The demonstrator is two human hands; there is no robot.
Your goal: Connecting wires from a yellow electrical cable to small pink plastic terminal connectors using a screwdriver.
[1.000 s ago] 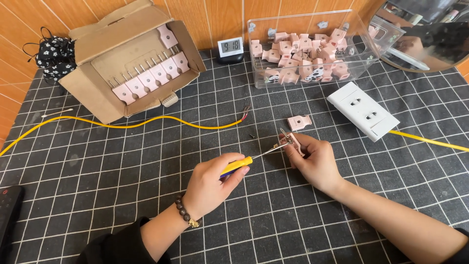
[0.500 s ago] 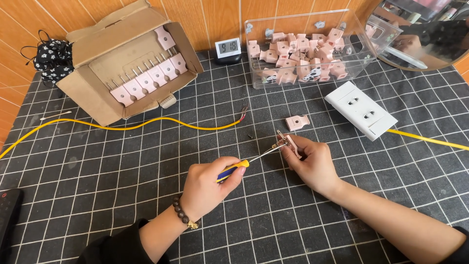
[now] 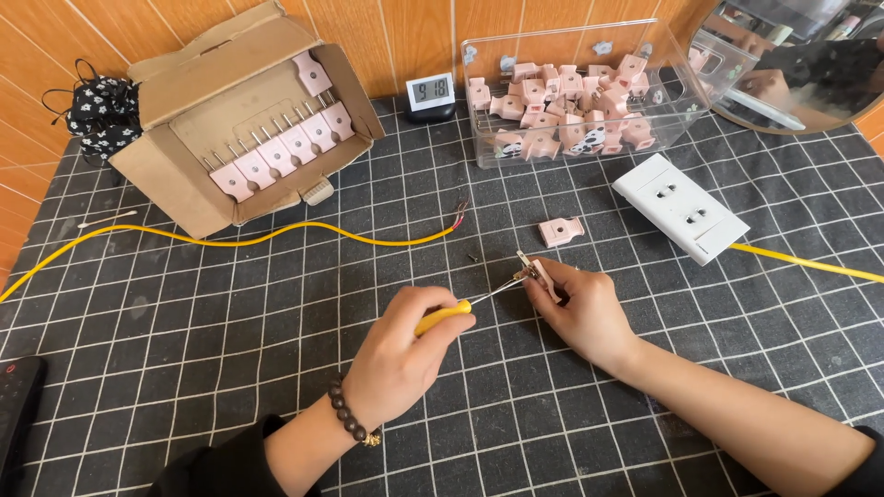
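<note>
Left hand (image 3: pixel 398 354) clamped on yellow screwdriver (image 3: pixel 442 317), tip toward 2 o'clock, right hand (image 3: pixel 578 308) pinching pink plug piece (image 3: pixel 537 273).

Black grid-patterned surface (image 3: pixel 230 331) with scattered parts

On it lie an open cardboard box (image 3: pixel 184 175), a clear plastic bin (image 3: pixel 677 87) of pink plugs, a small digital clock (image 3: pixel 430 95), a white socket block (image 3: pixel 680 207), a yellow cable (image 3: pixel 230 239), a loose pink plug (image 3: pixel 561 231) and a tiny screw (image 3: pixel 471 259).
</note>
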